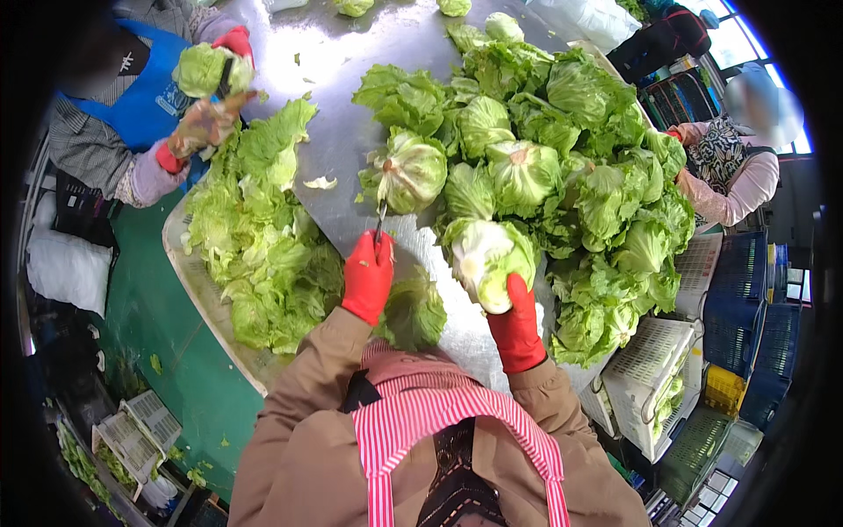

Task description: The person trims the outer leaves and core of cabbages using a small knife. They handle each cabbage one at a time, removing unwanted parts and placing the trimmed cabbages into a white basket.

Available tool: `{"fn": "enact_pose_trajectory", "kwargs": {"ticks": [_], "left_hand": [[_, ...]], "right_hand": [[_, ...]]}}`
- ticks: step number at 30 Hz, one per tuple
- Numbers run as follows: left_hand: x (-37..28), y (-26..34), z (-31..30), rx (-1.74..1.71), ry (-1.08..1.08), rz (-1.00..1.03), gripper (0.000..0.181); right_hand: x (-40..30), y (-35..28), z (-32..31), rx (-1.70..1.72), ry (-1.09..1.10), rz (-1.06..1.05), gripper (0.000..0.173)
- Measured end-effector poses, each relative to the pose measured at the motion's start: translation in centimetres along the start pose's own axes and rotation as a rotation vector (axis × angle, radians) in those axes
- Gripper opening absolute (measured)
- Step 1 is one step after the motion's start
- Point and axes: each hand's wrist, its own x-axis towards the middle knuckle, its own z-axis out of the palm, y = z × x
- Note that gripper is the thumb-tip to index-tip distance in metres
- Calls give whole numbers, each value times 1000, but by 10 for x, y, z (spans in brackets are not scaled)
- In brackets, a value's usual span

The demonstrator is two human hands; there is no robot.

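Red gloves cover both my hands. My left hand (370,275) grips a knife (381,216), its blade pointing away from me toward a lettuce head (413,170) that lies stem up on the metal table. In my right hand (519,329) is a paler lettuce head (486,258), its cut white base facing up and left. Between my forearms, close to my apron, lies a loose green lettuce leaf (413,308). A large pile of lettuce heads (579,145) spreads over the table beyond and to the right of my right hand.
Left of me stands a crate (197,303) heaped with loose lettuce leaves (263,257). A co-worker at the upper left holds a lettuce head (201,71); another person stands at the right behind the pile. White crates (649,375) and blue crates (734,283) are stacked at the right.
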Motion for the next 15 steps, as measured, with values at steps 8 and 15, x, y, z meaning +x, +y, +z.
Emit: {"fn": "enact_pose_trajectory", "kwargs": {"ticks": [8, 15], "left_hand": [[-6, 71, 2, -964, -537, -575, 68], [-6, 78, 16, -756, -174, -131, 63]], "right_hand": [[12, -21, 2, -209, -81, 47, 76], [-2, 2, -7, -455, 163, -272, 76]]}}
